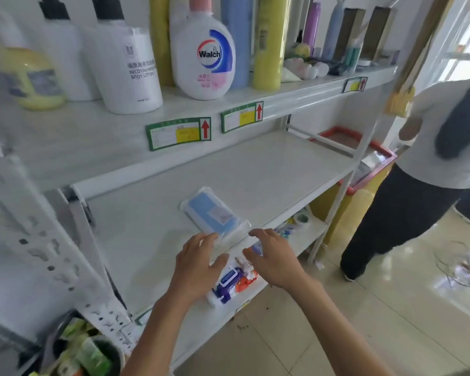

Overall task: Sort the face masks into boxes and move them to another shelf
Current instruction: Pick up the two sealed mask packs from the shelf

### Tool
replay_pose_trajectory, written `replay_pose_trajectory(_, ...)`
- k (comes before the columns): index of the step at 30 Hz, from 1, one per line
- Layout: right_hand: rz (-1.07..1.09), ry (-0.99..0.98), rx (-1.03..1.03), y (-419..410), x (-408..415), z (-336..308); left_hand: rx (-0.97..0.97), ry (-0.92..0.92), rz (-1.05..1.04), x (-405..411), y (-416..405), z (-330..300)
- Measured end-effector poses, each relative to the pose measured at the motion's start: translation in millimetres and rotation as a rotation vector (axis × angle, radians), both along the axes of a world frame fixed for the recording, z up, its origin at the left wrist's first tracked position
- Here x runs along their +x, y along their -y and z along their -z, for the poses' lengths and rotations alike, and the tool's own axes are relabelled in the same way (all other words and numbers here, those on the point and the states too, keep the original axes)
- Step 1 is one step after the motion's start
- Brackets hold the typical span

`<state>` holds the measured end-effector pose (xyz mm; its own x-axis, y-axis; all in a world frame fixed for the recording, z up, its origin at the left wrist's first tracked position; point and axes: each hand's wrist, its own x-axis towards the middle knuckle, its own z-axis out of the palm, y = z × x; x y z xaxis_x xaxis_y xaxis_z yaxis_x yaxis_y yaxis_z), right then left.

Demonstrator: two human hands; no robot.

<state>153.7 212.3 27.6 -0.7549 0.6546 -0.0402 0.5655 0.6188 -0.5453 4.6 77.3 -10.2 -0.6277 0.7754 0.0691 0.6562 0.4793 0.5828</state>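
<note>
fingers of the left hand point(198, 264) are spread and relaxed, tips touching or just over the near end of the mask pack point(215, 213); can't tell if there's real contact. fingers of the right hand point(273, 257) also apart, loosely curved, holding nothing, just beside the pack's near right corner. neither hand grips anything.

the mask pack lies flat on the middle shelf point(269, 172), near its front edge, angled with the long side running away from the hands. likely light, soft and floppy, and the clear wrap probably slick, so a pinch on one corner could let it sag or slide. better bet: take it across the short sides with both hands, or thumb on top and fingers under the near end.

looks: flat rectangular stack, pale blue, sealed in clear plastic with crimped white ends, small pinkish label on top.

below the pack, on the lower shelf, a purple wipes packet point(228, 283).
</note>
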Motion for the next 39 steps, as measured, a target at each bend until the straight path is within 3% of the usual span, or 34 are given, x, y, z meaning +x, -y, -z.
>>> replay_pose_trajectory(14, -0.09, 0.221, -0.111, -100, -157, 51, -0.043, 0.08, -0.219, -67, -52, 1)
replay_pose_trajectory(17, -0.07, 0.245, -0.183, -115, -165, 68, -0.066, 0.184, -0.247, -77, -54, 4)
replay_pose_trajectory(25, 0.144, 0.025, -0.578, -165, -162, 87, -0.141, 0.437, -0.278, -101, -89, 24)
replay_pose_trajectory(33, 0.364, -0.22, -0.874, -176, -127, 100, -0.075, 0.615, -0.342, -115, -145, 49)
replay_pose_trajectory(39, 0.475, -0.412, -0.942, -186, -93, 104, 0.077, 0.686, -0.307, -111, -173, 60)
